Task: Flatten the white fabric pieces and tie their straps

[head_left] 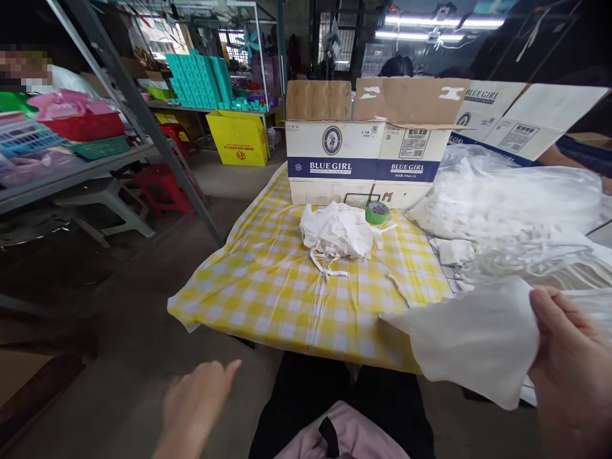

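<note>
Head view: the right hand (568, 347) pinches a limp, thin white cloth piece (478, 338) over the bench's (282, 319) near right corner; the left hand (198, 398), empty, is well apart, off the near edge. Crumpled white fabric (337, 229) lies on yellow-checked, creased covering.

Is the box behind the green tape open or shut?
Open: the box has its brown top flaps standing up, not folded down.

At the lower edge, the frame cuts off the person's left hand (198, 398), slightly blurred, at its wrist. Pixelation hides a co-worker's face (23, 67) at upper left; the box's (335, 162) inside is hidden by its front.
</note>
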Motion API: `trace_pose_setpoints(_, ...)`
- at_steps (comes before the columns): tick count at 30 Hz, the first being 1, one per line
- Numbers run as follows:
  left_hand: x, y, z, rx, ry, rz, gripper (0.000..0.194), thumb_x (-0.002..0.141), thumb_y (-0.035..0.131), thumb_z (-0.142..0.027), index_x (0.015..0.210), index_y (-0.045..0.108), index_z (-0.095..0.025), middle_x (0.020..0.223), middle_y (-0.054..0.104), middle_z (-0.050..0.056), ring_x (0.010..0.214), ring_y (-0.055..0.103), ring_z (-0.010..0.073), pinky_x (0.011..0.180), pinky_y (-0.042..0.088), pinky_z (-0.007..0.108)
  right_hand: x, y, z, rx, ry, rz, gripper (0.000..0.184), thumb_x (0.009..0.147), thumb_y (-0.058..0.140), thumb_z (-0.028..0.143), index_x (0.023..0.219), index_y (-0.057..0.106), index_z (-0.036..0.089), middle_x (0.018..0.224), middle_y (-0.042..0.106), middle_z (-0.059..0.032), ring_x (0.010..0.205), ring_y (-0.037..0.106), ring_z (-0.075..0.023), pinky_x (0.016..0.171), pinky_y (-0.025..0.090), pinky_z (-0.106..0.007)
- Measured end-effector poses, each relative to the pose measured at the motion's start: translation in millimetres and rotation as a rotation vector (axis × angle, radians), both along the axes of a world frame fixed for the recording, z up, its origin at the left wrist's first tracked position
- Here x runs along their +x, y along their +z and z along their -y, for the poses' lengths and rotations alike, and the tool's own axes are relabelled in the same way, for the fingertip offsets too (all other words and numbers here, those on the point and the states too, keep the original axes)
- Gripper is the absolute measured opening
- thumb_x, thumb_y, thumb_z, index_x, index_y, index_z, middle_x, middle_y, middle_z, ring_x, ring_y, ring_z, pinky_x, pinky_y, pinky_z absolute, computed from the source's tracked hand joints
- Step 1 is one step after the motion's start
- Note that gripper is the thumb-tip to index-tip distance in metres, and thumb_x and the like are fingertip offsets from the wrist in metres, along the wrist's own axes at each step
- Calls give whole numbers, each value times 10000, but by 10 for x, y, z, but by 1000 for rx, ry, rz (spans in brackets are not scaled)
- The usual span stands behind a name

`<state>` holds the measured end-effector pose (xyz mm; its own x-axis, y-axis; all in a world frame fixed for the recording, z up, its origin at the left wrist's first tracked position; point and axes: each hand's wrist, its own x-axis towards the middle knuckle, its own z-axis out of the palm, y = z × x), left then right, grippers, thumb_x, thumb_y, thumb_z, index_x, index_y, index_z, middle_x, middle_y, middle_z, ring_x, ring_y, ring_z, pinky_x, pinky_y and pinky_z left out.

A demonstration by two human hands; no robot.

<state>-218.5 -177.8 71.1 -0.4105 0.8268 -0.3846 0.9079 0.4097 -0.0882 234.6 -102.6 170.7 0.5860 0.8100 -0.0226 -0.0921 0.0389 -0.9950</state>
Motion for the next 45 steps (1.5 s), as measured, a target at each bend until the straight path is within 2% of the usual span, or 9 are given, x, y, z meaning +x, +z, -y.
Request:
trace_pose_setpoints(3, -77, 6, -28, 168, 2, -123, 640, 863, 265, -501, 1091, 580, 8, 1070, 618, 251, 994, 582, 345, 846, 412, 455, -51, -37, 63, 30, 3, -28, 215, 694, 701, 343, 833, 597, 217, 670, 462, 31, 477, 412, -63, 349, 344, -129)
trace_pose_setpoints(6, 367, -94, -182, 348, -182, 66, 618, 880, 296, -446, 1335, 361, -32, 1345, 440, 199, 1218, 435, 296, 945, 384, 395, -187, 21, 98, 46, 45, -42, 208, 700, 699, 334, 820, 582, 211, 671, 464, 34, 479, 411, -60, 356, 344, -122)
trace_pose_setpoints(11, 1321, -256, -499, 514, -644, 599, 610, 876, 396, -360, 1422, 191, -183, 1458, 298, 68, 1317, 310, 185, 1046, 331, 330, -385, 283, 131, 61, 300, -121, 185, 732, 667, 336, 819, 552, 221, 675, 474, 26, 512, 437, -81, 420, 388, -151)
trace_pose_setpoints(17, 1624, -461, -1178, 537, -784, 530, 580, 827, 469, -236, 1384, 312, -189, 1414, 376, 103, 1301, 335, 255, 1056, 294, 451, -306, 452, -124, 207, 374, -1, 159, 780, 607, 351, 843, 521, 234, 669, 473, 33, 518, 433, -96, 449, 360, -180)
trace_pose_setpoints(20, 1580, -542, -1480, 485, -779, 470, 507, 816, 493, -250, 1315, 431, -187, 1399, 398, 106, 1297, 337, 277, 1049, 288, 481, -76, 218, -467, 167, 329, 181, 204, 768, 609, 391, 782, 510, 213, 632, 458, 48, 516, 418, -87, 463, 338, -179)
trace_pose_setpoints(24, 1537, -602, -1684, 517, -787, 440, 424, 817, 500, -259, 1232, 518, -174, 1398, 399, 110, 1296, 337, 268, 1046, 290, 474, 359, -423, -799, -109, 313, 727, 310, 774, 516, 482, 677, 511, 187, 577, 482, 24, 532, 458, -129, 492, 361, -231)
trace_pose_setpoints(30, 1659, -645, -1666, 616, -799, 486, 386, 831, 482, -244, 1198, 540, -141, 1340, 459, 139, 1257, 386, 271, 1050, 296, 451, 573, -1171, -614, -186, 206, 1063, 220, 725, 567, 315, 901, 585, 185, 918, 576, -78, 869, 533, -245, 761, 411, -374)
trace_pose_setpoints(39, 2191, -728, -1014, 601, -858, 786, 185, 726, 630, -289, 889, 576, -220, 1137, 539, 73, 1205, 416, 288, 1014, 341, 462, -195, -1408, -163, -38, 658, 1230, 284, 806, 520, 194, 1079, 532, 272, 1062, 526, -69, 956, 523, -235, 792, 457, -383)
trace_pose_setpoints(45, 2156, -473, -1170, 482, -722, 1014, 83, 801, 519, -246, 732, 530, -201, 848, 583, 19, 848, 555, 182, 756, 433, 308, -187, -1437, -311, -64, 714, 1161, 119, 803, 493, 133, 771, 565, 223, 889, 550, -50, 880, 526, -210, 733, 460, -336)
